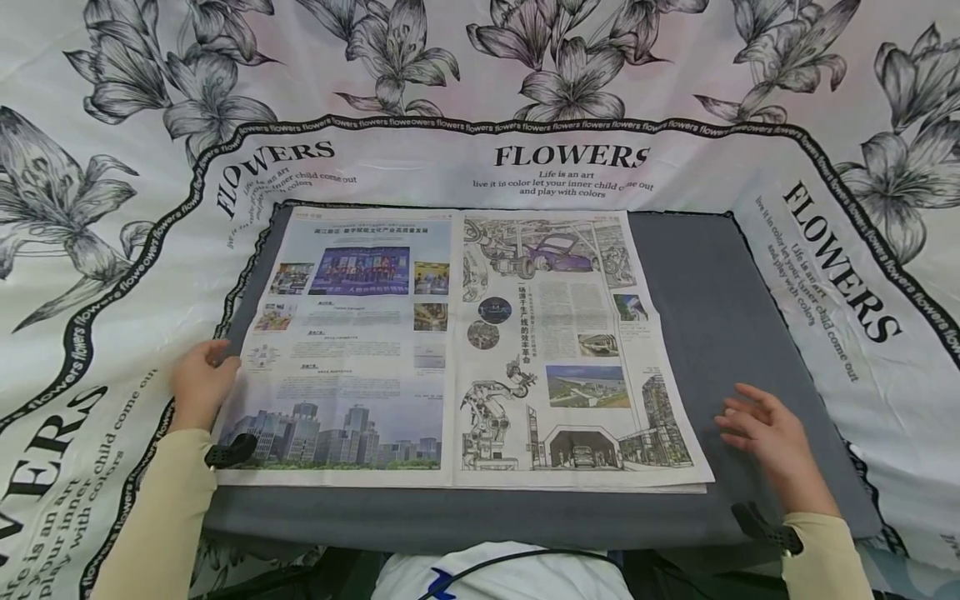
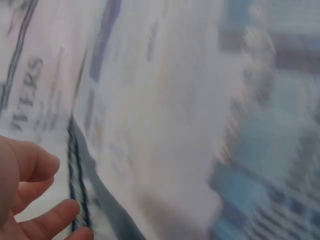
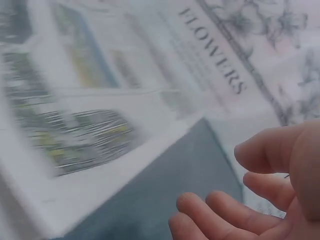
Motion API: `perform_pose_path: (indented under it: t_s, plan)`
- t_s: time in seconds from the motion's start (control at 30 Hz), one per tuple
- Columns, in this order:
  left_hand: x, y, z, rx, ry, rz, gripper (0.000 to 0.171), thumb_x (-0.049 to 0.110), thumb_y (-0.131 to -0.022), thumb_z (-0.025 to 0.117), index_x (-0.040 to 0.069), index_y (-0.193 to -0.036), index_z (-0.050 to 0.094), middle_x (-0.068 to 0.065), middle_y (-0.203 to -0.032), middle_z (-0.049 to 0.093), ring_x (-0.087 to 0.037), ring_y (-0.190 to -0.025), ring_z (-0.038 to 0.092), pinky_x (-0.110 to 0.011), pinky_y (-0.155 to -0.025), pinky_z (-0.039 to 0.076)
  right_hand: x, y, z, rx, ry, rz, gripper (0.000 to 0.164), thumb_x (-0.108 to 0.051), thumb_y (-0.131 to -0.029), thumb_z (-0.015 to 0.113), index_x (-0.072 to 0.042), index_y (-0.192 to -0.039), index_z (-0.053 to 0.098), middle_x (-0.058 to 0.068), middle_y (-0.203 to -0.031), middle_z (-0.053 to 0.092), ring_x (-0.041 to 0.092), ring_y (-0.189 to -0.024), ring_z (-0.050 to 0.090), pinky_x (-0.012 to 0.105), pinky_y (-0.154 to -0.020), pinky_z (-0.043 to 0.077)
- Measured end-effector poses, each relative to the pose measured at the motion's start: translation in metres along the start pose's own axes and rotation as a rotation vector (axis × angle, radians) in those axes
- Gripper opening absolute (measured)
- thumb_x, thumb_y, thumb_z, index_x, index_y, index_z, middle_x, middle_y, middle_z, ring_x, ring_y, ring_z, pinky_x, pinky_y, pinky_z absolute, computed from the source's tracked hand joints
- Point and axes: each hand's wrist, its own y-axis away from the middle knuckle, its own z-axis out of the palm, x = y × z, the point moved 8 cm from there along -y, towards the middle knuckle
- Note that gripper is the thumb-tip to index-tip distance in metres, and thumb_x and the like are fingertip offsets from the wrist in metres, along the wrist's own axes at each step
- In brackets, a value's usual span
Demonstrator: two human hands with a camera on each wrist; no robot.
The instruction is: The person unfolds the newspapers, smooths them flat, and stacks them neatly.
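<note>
An unfolded newspaper point(image 1: 453, 350) lies flat, with a crease down its middle and printed photos and drawings on both pages. My left hand point(image 1: 204, 385) is beside its left edge, fingers loosely bent; the left wrist view shows nothing between the thumb point(image 2: 35, 160) and the fingers. To the right of the paper, apart from its edge, my right hand point(image 1: 768, 437) hovers over the grey surface point(image 1: 720, 333). Its fingers point(image 3: 220, 220) are relaxed and hold nothing in the right wrist view. Both wrists wear black straps.
A white cloth point(image 1: 562, 179) with black flower drawings and lettering surrounds the grey surface on the back and sides. At the front edge, a black cable point(image 1: 517, 557) crosses the person's white clothing point(image 1: 502, 579).
</note>
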Motion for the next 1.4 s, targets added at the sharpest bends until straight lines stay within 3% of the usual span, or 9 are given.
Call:
perform_pose_path:
  t_s: [0.1,0.23,0.3,0.37,0.47,0.77,1.03,1.23,1.4]
  plan:
    - [0.026,0.001,0.006,-0.018,-0.017,0.100,0.050,0.016,-0.103,0.049,-0.005,-0.148,0.046,-0.034,-0.151,0.046,-0.051,-0.139,0.044,-0.064,-0.110,0.039,-0.020,-0.012,-0.008,0.037,0.017,-0.028,0.061,-0.023,-0.108,0.049,0.002,-0.159,0.027,0.030,-0.144,0.052,-0.019,-0.085,0.059,0.013,-0.071,0.056]
    - [0.068,0.006,0.024,-0.047,-0.050,0.275,0.048,0.016,-0.103,0.052,-0.005,-0.146,0.049,-0.035,-0.145,0.050,-0.052,-0.135,0.046,-0.068,-0.107,0.039,-0.054,-0.032,0.002,0.041,0.102,-0.090,0.063,-0.028,-0.107,0.051,-0.002,-0.160,0.028,0.033,-0.150,0.046,-0.017,-0.088,0.055,0.011,-0.071,0.053]
    - [0.090,0.009,0.037,-0.088,-0.056,0.338,0.048,0.015,-0.103,0.053,-0.005,-0.146,0.049,-0.035,-0.145,0.049,-0.053,-0.134,0.045,-0.069,-0.107,0.038,-0.071,-0.042,0.016,0.017,0.148,-0.116,0.062,-0.028,-0.107,0.051,-0.004,-0.160,0.028,0.032,-0.151,0.046,0.001,-0.098,0.063,0.022,-0.082,0.055]
    - [0.110,0.011,0.053,-0.139,-0.071,0.383,0.048,0.015,-0.103,0.054,-0.004,-0.147,0.048,-0.035,-0.146,0.048,-0.052,-0.135,0.045,-0.068,-0.107,0.039,-0.090,-0.050,0.034,-0.018,0.200,-0.137,0.062,-0.028,-0.107,0.051,-0.005,-0.160,0.029,0.031,-0.152,0.045,0.025,-0.114,0.064,0.040,-0.092,0.055]
    - [0.141,0.015,0.081,-0.225,-0.100,0.456,0.049,0.014,-0.102,0.055,-0.003,-0.148,0.048,-0.033,-0.149,0.046,-0.051,-0.138,0.043,-0.066,-0.110,0.038,-0.124,-0.057,0.070,-0.125,0.291,-0.178,0.062,-0.028,-0.107,0.050,-0.004,-0.160,0.027,0.033,-0.156,0.038,0.052,-0.135,0.046,0.065,-0.100,0.046]
    - [0.213,0.048,0.163,-0.440,-0.195,0.610,0.055,0.017,-0.100,0.060,0.001,-0.150,0.047,-0.026,-0.154,0.045,-0.047,-0.143,0.042,-0.061,-0.117,0.037,-0.190,-0.073,0.182,-0.330,0.434,-0.377,0.058,-0.017,-0.103,0.057,-0.004,-0.156,0.038,0.025,-0.159,0.039,0.048,-0.142,0.043,0.062,-0.109,0.044]
    - [0.238,0.061,0.210,-0.467,-0.379,0.631,0.062,0.028,-0.099,0.063,0.012,-0.155,0.043,-0.026,-0.160,0.037,-0.050,-0.145,0.039,-0.064,-0.115,0.037,-0.219,-0.074,0.268,-0.412,0.602,-0.541,0.058,-0.013,-0.097,0.063,0.000,-0.151,0.046,0.024,-0.151,0.051,0.041,-0.136,0.053,0.054,-0.111,0.046]
    - [0.235,0.057,0.229,-0.452,-0.513,0.578,0.066,0.039,-0.099,0.063,0.021,-0.158,0.039,-0.022,-0.164,0.029,-0.050,-0.147,0.031,-0.068,-0.115,0.031,-0.224,-0.073,0.303,-0.288,0.796,-0.750,0.052,-0.014,-0.094,0.069,-0.002,-0.143,0.056,0.023,-0.141,0.060,0.041,-0.130,0.057,0.054,-0.104,0.051]
    - [0.228,0.057,0.235,-0.460,-0.522,0.538,0.069,0.043,-0.099,0.059,0.023,-0.160,0.035,-0.023,-0.168,0.021,-0.052,-0.152,0.021,-0.071,-0.118,0.023,-0.222,-0.071,0.320,-0.271,0.802,-0.805,0.047,-0.022,-0.097,0.068,-0.007,-0.140,0.058,0.024,-0.137,0.058,0.046,-0.124,0.056,0.063,-0.095,0.052]
